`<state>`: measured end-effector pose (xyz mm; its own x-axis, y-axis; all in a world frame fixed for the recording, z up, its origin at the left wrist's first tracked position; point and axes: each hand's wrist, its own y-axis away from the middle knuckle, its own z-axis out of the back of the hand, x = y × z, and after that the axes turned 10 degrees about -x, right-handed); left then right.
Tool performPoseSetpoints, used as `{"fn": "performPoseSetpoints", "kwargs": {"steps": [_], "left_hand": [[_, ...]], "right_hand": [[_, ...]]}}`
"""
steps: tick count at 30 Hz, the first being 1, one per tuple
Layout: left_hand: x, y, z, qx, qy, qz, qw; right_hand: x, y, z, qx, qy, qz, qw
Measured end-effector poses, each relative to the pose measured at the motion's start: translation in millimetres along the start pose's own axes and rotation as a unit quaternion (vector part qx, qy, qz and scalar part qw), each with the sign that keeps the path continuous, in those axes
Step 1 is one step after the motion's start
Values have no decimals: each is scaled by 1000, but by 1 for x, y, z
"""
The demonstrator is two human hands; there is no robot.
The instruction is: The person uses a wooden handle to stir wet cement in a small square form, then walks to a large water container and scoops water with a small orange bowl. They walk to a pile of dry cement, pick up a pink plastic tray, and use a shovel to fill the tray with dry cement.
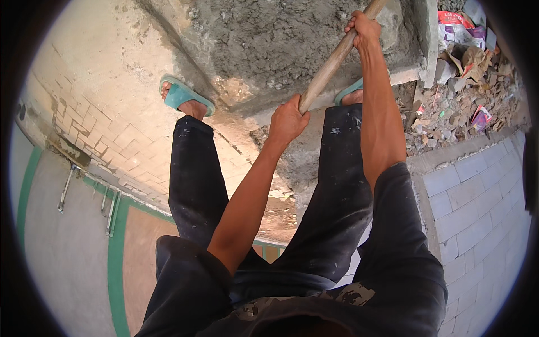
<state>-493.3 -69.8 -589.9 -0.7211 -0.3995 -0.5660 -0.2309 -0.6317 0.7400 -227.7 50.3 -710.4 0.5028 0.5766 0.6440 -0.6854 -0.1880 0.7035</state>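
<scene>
A long, worn wooden tool handle (330, 67) slants up to the right and leaves the head view at the top, so its working end is out of sight. My left hand (287, 121) is closed around its near end. Farther up the shaft, my right hand (365, 31) grips it with wrapped fingers. Beneath and beyond the handle spreads a rough grey mass that looks like wet mortar (264, 45), lying on a stained concrete surface.
My feet, in teal slippers (182, 96), stand apart beside the mortar. A concrete edge (429, 45) borders it on the right. Beyond lie rubble (449, 106) and a torn bag (460, 31). Pale paving (471, 185) is at right; a green-striped wall with pipes (112, 213) at left.
</scene>
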Motion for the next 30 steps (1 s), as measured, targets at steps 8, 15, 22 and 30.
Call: {"fn": "performPoseSetpoints", "kwargs": {"steps": [8,15,22,30], "left_hand": [[72,145,58,48,-128,163,977],[89,275,54,79,-160,244,953],[35,140,-35,36,-90,41,994],[-48,19,-193,97,92,48,990]], "right_hand": [[-158,135,19,11,3,-221,975],[-179,251,83,-16,-7,-288,958],[-44,108,118,-47,-63,-131,988],[-8,-105,167,-39,61,-61,996]]}}
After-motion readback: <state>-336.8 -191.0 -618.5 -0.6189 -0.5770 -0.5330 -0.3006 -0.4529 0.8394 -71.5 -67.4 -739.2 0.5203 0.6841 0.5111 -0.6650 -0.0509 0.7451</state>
